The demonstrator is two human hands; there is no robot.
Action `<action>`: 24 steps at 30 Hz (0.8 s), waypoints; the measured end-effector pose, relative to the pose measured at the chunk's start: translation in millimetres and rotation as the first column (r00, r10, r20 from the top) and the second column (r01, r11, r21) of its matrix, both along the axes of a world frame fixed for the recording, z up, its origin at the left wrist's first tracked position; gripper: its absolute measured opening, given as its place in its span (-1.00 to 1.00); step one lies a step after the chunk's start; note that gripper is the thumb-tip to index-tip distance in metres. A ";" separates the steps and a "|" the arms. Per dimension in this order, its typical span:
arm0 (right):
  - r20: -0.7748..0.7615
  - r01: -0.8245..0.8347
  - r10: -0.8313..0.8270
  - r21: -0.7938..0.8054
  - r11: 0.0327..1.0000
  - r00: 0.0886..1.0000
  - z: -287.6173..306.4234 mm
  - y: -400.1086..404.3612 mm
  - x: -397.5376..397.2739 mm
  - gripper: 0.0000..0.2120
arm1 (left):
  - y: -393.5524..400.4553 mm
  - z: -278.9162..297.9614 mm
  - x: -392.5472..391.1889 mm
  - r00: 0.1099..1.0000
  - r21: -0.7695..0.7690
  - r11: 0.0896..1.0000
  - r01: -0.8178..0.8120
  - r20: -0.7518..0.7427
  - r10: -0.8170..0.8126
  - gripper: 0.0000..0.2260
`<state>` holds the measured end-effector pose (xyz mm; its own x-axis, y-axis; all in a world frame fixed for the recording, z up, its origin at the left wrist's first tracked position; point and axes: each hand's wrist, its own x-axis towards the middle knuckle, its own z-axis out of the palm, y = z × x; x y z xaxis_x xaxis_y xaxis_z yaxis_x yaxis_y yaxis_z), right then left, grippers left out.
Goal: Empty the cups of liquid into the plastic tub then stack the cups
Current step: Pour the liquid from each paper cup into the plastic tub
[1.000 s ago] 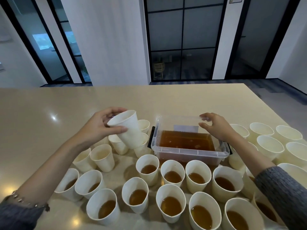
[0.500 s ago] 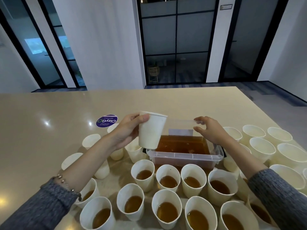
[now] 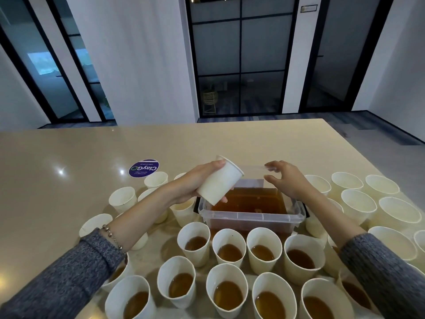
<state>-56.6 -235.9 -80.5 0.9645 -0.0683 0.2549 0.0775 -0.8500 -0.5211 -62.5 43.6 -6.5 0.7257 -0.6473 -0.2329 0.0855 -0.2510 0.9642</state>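
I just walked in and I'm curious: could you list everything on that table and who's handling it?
Held cup: one, white, tilted over the tub.
Plastic tub: one, clear, brown liquid inside, table centre.
Full cups: about a dozen, white, near side.
Empty cups: many, white, both sides of tub.
Sticker: one, purple, far left.
Table: one, beige.
Left hand: grips held cup.
Right hand: fingers curled at tub's far rim.

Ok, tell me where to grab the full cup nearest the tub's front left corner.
Grip that cup around its side wall below the rim, coming from above and the front, since it stands upright with liquid inside and other cups crowd its right side. The left hand already holds an empty cup.
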 end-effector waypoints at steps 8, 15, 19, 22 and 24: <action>0.000 0.005 -0.005 -0.004 1.000 1.000 -0.7 -0.5 0.5 -0.62 | -12.4 3.3 2.1 0.991 0.308 0.951 -0.020 0.131 -0.022 -0.50; -0.001 0.004 -0.004 0.005 1.000 1.000 0.0 1.1 -0.3 -0.62 | -24.4 5.3 1.9 0.963 0.508 0.859 -0.070 0.259 -0.075 -0.55; 0.003 0.009 -0.009 0.010 1.000 1.000 -0.1 1.4 -1.0 -0.62 | -26.7 9.6 4.3 0.983 0.593 0.804 -0.046 0.172 -0.071 -0.55; 0.000 0.008 -0.008 0.009 1.000 1.000 0.3 1.1 -0.5 -0.62 | -25.7 15.0 6.5 1.000 0.587 0.809 -0.025 0.024 0.014 -0.49; 0.001 0.009 -0.009 0.009 1.000 1.000 0.6 0.9 -0.6 -0.62 | -22.3 20.5 6.3 0.999 0.592 0.806 -0.001 -0.037 0.029 -0.50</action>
<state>-57.1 -235.1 -80.0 0.9638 -0.0789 0.2548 0.0706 -0.8458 -0.5288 -56.2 21.3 14.0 0.7149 -0.3629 -0.5977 0.1314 -0.7698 0.6246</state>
